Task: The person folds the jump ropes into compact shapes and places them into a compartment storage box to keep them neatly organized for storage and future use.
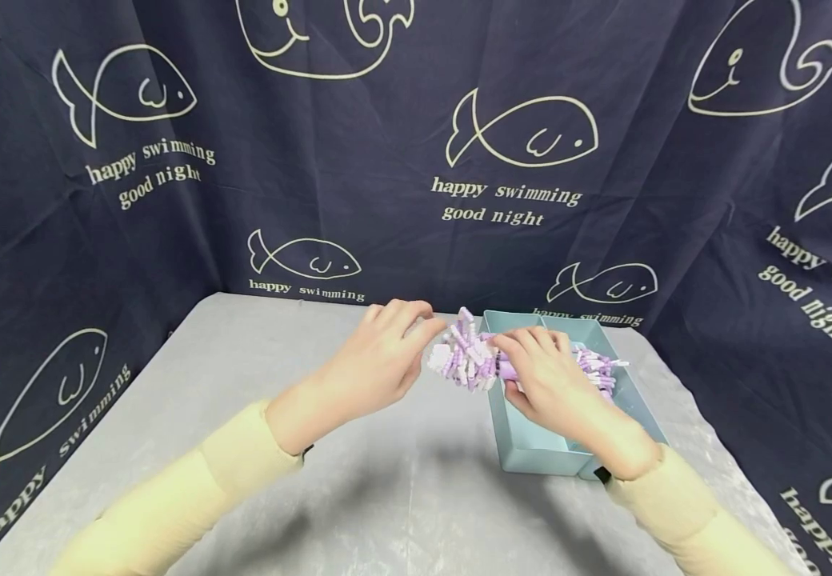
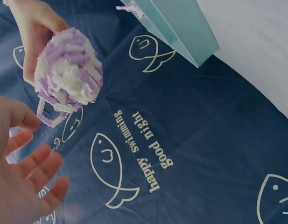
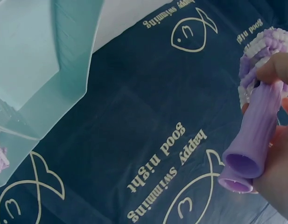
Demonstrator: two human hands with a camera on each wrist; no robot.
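Note:
My right hand [image 1: 549, 380] grips the purple handles of a bundled beaded jump rope [image 1: 465, 358]. Its purple and white beads bunch up beyond the fingers, towards the left. In the right wrist view two handles [image 3: 256, 126] lie side by side, their hollow ends facing the camera. My left hand [image 1: 380, 360] is just left of the bead bundle, fingers loosely bent and holding nothing. The left wrist view shows a bead loop [image 2: 52, 116] hanging from the bundle, close to the left thumb and fingertips [image 2: 55, 191].
A light blue divided box [image 1: 534, 462] stands on the grey table [image 1: 402, 512] under and behind the right hand. More purple and white beaded strands [image 1: 599, 368] lie in its right part. A dark fish-print cloth [image 1: 387, 160] hangs round the back and sides.

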